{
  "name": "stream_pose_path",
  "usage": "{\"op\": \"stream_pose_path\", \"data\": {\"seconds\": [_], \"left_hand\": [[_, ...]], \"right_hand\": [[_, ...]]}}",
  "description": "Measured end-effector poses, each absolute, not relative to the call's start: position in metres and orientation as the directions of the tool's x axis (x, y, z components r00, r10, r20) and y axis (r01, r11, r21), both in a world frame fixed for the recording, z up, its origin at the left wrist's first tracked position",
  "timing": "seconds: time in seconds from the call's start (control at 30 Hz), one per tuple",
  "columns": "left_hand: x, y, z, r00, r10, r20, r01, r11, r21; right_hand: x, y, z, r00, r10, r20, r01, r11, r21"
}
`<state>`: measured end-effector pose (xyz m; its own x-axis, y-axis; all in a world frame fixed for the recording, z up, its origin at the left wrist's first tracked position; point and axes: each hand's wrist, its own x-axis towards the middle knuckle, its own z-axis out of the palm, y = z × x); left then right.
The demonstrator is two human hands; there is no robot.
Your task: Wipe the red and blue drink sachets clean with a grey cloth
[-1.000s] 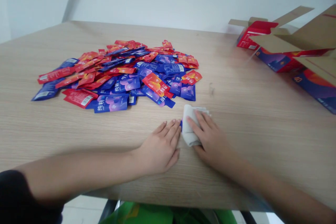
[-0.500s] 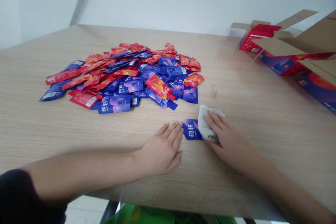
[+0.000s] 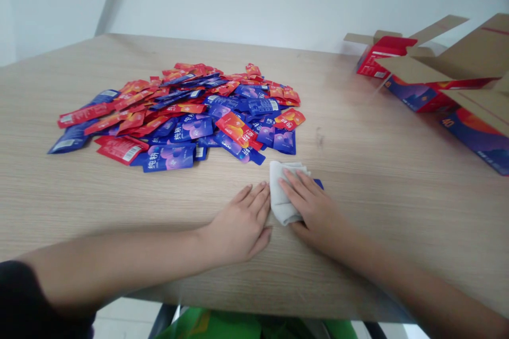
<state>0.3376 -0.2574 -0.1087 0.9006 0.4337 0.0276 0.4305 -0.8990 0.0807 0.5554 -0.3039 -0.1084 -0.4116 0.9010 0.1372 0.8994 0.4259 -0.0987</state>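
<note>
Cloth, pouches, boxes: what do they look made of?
Cloth: soft matte fabric, going by the folded layers; fiber unclear. Pouches: probably thin plastic or foil film, smooth, satin; flat sealed-looking edges suggest it. Boxes: likely cardboard, printed outside, matte brown inside.

Open cardboard boxes stand before a pale wall.

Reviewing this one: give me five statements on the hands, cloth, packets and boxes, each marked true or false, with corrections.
1. The right hand rests on a folded pale cloth. True.
2. The left hand grips a red packet. False: it lies outstretched beside the cloth.
3. A blue corner shows past the cloth, near the right hand. True.
4. The heap of packets is all blue. False: red and blue are mixed.
5. The boxes at the right stand open. True.
</note>
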Motion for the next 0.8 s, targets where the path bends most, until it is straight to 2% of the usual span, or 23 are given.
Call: {"op": "stream_pose_path", "data": {"seconds": [0.23,0.33,0.43,0.6,0.67,0.8], "left_hand": [[0.338,-0.257,-0.111,0.894,0.446,0.028,0.443,-0.893,0.076],[0.338,-0.258,-0.112,0.893,0.448,0.031,0.445,-0.893,0.067],[0.338,-0.259,-0.112,0.894,0.447,0.041,0.444,-0.894,0.062],[0.338,-0.258,-0.112,0.898,0.438,0.041,0.434,-0.898,0.076],[0.338,-0.257,-0.112,0.9,0.434,0.047,0.43,-0.899,0.079],[0.337,-0.257,-0.112,0.896,0.439,0.06,0.435,-0.898,0.068]], "right_hand": [[0.593,-0.313,-0.11,-0.211,0.976,0.051,0.972,0.215,-0.09],[0.593,-0.313,-0.113,-0.151,0.985,0.079,0.986,0.157,-0.065],[0.577,-0.311,-0.115,-0.2,0.969,0.146,0.978,0.207,-0.037],[0.549,-0.307,-0.11,-0.417,0.892,0.175,0.902,0.43,-0.038],[0.549,-0.308,-0.109,-0.415,0.894,0.166,0.904,0.426,-0.029],[0.572,-0.318,-0.113,-0.321,0.933,0.166,0.947,0.322,0.018]]}}
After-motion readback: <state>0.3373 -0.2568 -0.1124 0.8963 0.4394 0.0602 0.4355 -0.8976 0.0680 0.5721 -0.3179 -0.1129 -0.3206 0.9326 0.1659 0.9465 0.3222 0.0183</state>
